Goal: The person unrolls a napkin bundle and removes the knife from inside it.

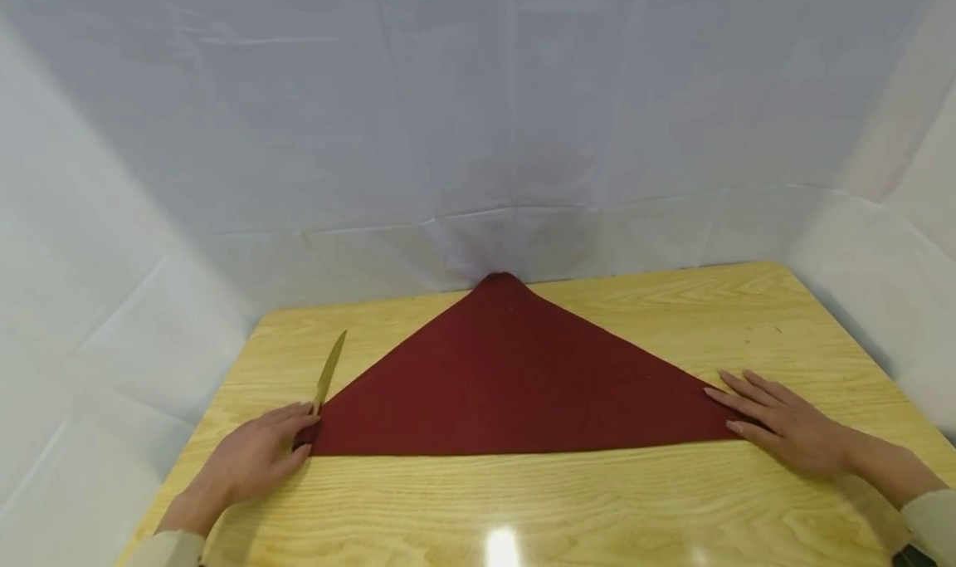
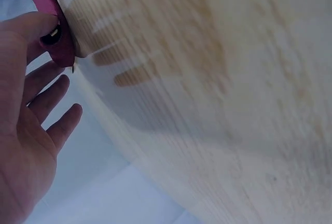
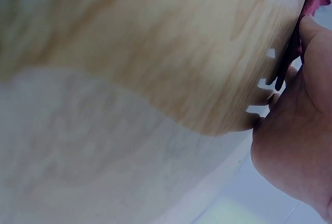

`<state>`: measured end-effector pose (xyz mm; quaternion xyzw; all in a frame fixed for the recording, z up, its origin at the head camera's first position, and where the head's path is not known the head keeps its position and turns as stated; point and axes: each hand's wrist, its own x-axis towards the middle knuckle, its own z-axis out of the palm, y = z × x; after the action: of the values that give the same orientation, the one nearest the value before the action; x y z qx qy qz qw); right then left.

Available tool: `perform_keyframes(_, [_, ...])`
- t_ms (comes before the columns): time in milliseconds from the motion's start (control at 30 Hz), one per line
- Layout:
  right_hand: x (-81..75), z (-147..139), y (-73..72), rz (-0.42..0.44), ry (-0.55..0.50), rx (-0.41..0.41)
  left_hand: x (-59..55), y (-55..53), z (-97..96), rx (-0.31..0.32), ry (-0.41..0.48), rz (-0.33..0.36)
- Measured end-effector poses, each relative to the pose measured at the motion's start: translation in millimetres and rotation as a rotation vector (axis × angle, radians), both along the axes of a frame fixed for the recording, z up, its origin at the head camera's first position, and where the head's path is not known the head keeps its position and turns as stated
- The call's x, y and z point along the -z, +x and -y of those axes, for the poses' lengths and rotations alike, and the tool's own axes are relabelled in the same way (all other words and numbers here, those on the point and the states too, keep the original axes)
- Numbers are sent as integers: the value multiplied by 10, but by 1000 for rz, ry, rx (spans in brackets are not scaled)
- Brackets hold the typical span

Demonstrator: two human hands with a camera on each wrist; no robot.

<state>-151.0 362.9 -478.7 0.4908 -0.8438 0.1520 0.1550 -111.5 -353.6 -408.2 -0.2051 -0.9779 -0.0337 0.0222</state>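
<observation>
A dark red cloth (image 1: pixel 508 384) lies flat on the wooden table (image 1: pixel 597 501), folded into a wide triangle with its tip pointing away from me. My left hand (image 1: pixel 287 434) rests at the triangle's left corner with fingers straight. In the left wrist view the thumb of that hand (image 2: pixel 31 110) touches the cloth's edge (image 2: pixel 49 6). My right hand (image 1: pixel 747 405) lies flat on the right corner, fingers spread and straight. In the right wrist view this hand (image 3: pixel 301 130) presses against the cloth's edge (image 3: pixel 306 16).
A gold-coloured knife (image 1: pixel 329 371) lies on the table just beyond my left hand, its blade pointing away, next to the cloth's left edge. White sheeting hangs behind the table and on both sides of it.
</observation>
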Motion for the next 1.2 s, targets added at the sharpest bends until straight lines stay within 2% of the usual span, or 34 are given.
perform_keyframes(267, [-6, 5, -28, -60, 12, -65, -48, -5, -27, -27, 36, 0])
perform_keyframes(400, [-20, 9, -17, -50, 5, -59, -39, -21, -26, -42, 58, -12])
perform_keyframes(500, [-12, 0, -14, -22, 1, -37, -33, -30, -25, -53, 73, -19])
perform_keyframes(700, [7, 1, -23, -33, -2, -31, -49, -38, -26, -70, 99, 6])
perform_keyframes(1000, [-16, 9, 37, 65, 21, 88, -115, -67, -29, -74, 86, 53])
perform_keyframes(1200, [-33, 21, 41, 43, 9, 72, -142, -117, -53, -71, 69, 105])
